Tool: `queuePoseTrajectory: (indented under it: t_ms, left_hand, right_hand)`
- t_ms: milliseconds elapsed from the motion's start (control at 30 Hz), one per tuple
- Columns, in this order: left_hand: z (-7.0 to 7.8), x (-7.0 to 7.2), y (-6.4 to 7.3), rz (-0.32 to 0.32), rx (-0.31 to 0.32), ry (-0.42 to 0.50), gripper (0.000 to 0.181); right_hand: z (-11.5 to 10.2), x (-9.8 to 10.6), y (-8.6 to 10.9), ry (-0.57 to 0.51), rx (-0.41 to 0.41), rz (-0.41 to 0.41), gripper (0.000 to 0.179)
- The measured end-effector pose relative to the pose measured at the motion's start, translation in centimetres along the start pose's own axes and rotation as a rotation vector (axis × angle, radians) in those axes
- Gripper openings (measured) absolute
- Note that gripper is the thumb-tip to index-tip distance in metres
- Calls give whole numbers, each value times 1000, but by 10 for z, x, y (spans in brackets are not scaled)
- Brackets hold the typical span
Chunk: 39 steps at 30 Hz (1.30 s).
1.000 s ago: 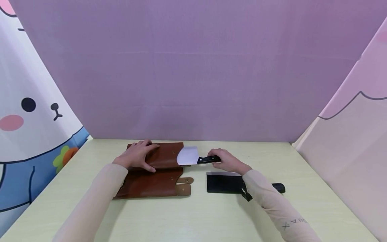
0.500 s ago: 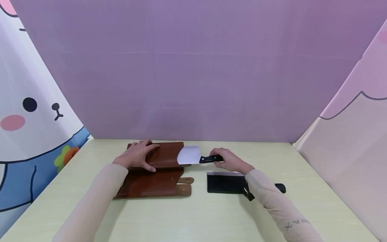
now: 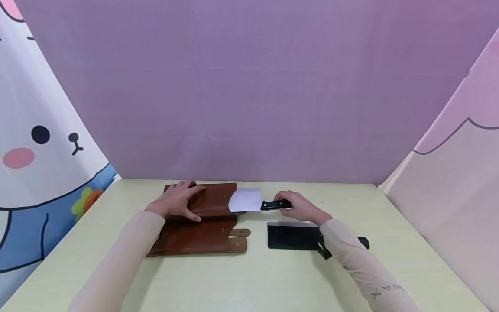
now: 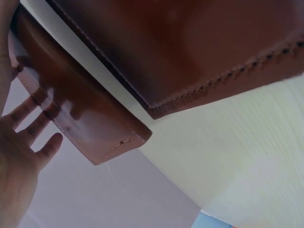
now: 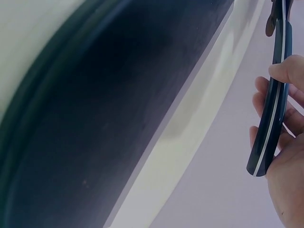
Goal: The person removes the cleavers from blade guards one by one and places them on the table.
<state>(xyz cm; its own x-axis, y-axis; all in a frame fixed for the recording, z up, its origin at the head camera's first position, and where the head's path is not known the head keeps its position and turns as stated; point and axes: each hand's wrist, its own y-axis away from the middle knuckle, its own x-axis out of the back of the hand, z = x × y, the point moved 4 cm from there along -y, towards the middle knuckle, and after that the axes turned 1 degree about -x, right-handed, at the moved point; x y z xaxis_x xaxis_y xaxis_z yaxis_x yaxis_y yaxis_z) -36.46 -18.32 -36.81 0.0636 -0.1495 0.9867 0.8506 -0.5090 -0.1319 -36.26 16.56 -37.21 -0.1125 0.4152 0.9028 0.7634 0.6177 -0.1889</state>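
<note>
My left hand (image 3: 177, 199) lies across the upper brown leather knife sheath (image 3: 213, 200), fingers at its far edge and thumb at its near edge. From the sheath's right end a cleaver (image 3: 246, 200) sticks out, part of its blade hidden inside. My right hand (image 3: 298, 205) holds its black riveted handle (image 5: 270, 118) between thumb and fingers. Below lies a second brown leather sheath (image 3: 195, 239), with snap straps at its right end; the left wrist view shows its stitched edge (image 4: 228, 73).
Under my right forearm lies another knife in a black blade cover (image 3: 292, 237) with a strap; its black handle end (image 3: 364, 242) shows past the sleeve. The pale table (image 3: 241, 281) meets a purple backdrop (image 3: 249, 95) at the back.
My right hand has drawn the cleaver slightly to the right, so more blade shows outside the sheath. My left hand and both sheaths stay in place.
</note>
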Motion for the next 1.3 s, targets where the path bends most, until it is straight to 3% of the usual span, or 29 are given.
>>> queuePoseTrajectory:
  t_ms: [1300]
  left_hand:
    - [1,0,0,1,-6,-5,98]
  right_hand:
    - [10,9,13,-34,-7,0,27]
